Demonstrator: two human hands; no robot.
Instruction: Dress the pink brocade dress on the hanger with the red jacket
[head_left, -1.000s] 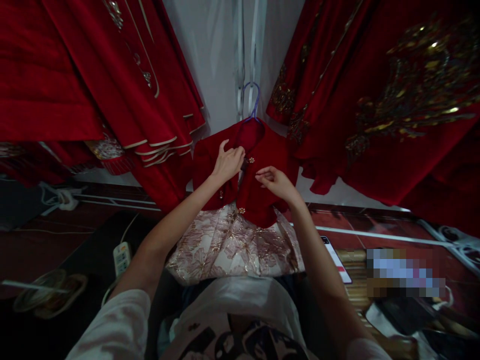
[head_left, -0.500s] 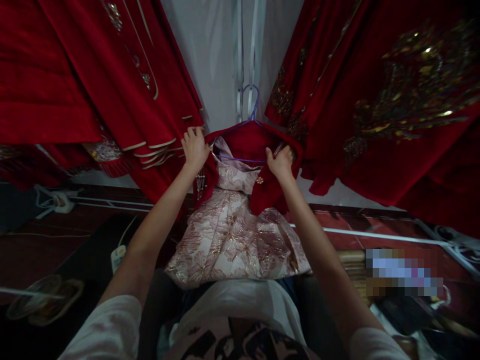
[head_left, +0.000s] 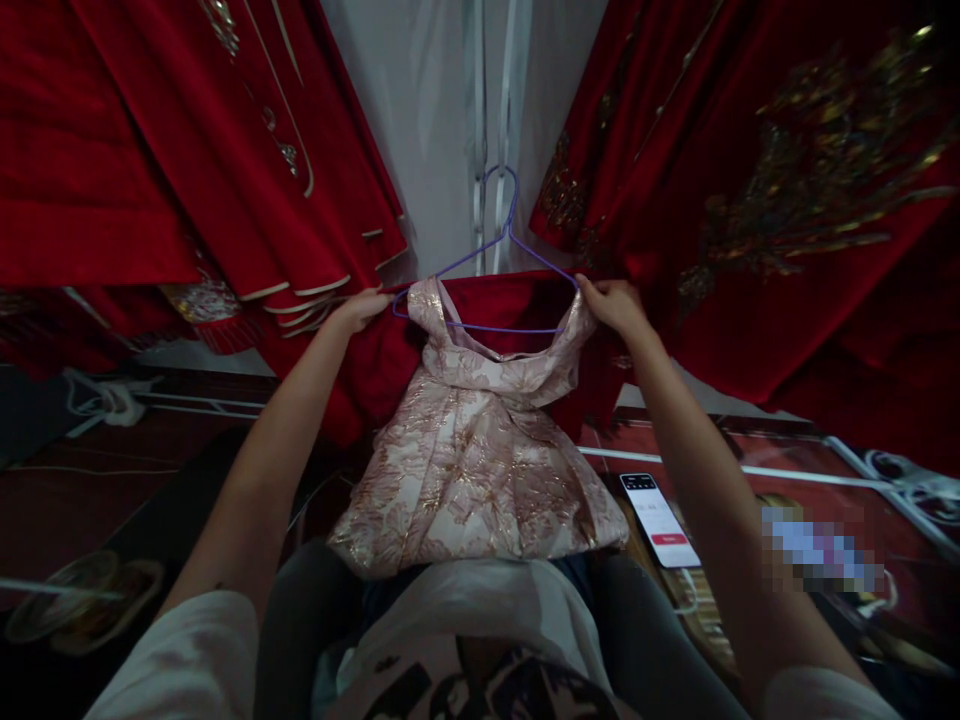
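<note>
Brocade dress (head_left: 480,470), centre frame, spreads above the wearer's lap, front and straps uncovered. Left hand (head_left: 361,310) and right hand (head_left: 616,302) pinch a red jacket (head_left: 495,300) taut behind it, apparently off the shoulders but not yet clear of the purple hanger (head_left: 514,203). Fingertips and sleeves blur into shadow.

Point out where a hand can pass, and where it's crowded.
There seems room along the pale wall between the left-side red garments and the metal poles, above the purple hanger. It's crowded around the hanger, where left hand, right hand, dress and red jacket cluster.
</note>
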